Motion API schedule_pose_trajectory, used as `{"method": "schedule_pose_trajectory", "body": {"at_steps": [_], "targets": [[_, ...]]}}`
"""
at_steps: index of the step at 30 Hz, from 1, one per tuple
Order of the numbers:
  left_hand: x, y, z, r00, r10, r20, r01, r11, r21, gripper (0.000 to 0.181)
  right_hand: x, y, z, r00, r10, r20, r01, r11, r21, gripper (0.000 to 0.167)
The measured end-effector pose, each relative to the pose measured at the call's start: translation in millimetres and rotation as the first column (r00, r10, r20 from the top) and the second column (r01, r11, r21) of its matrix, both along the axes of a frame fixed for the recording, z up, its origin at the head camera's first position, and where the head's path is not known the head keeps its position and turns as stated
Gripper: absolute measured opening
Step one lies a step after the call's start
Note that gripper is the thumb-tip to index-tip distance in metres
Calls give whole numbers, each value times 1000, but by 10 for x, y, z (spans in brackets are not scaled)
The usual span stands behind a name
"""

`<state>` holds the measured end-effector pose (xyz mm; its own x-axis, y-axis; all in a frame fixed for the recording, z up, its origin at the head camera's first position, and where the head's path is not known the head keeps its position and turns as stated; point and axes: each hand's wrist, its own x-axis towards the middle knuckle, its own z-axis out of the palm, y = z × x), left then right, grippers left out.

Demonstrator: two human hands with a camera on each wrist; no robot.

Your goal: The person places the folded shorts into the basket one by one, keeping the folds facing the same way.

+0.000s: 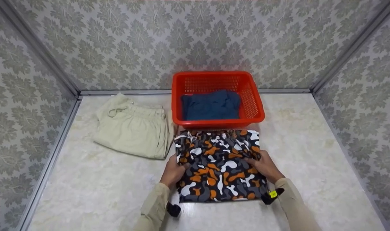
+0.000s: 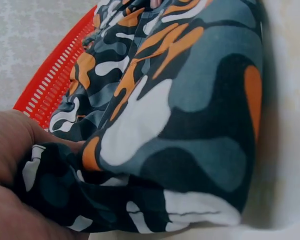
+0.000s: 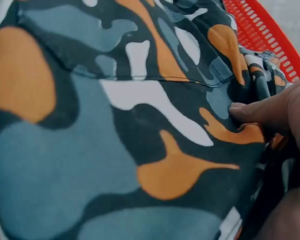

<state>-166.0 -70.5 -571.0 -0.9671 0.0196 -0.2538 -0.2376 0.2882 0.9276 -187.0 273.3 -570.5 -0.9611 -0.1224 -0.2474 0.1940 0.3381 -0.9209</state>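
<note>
Gripping folded black-orange-white patterned cloth garment (image 1: 219,168), 6 o'clock of red plastic basket (image 1: 219,122) | left hand (image 1: 174,171), right hand (image 1: 266,165): fingers closed round its 9 and 3 o'clock edges | best kept level, evenly pinched

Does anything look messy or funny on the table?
A little: the cream garment left of the red basket lies slanted, while the patterned garment held by the left hand and right hand sits nearly straight. I can't see any spills or tears.
</note>
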Motion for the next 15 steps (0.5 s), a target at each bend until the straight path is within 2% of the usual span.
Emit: {"method": "schedule_pose_trajectory", "body": {"at_steps": [4, 8, 15], "targets": [[38, -47, 17, 999, -45, 0, 45, 997, 56, 52, 31, 14, 13, 1000, -11, 2, 12, 999, -52, 31], [89, -101, 69, 995, -100, 13, 98, 987, 131, 54, 45, 41, 97, 1000, -3, 16, 5, 995, -104, 31], [128, -142, 257, 991, -125, -58, 132, 978, 161, 56, 47, 89, 332, 1000, 0, 18, 3, 989, -145, 36]]}}
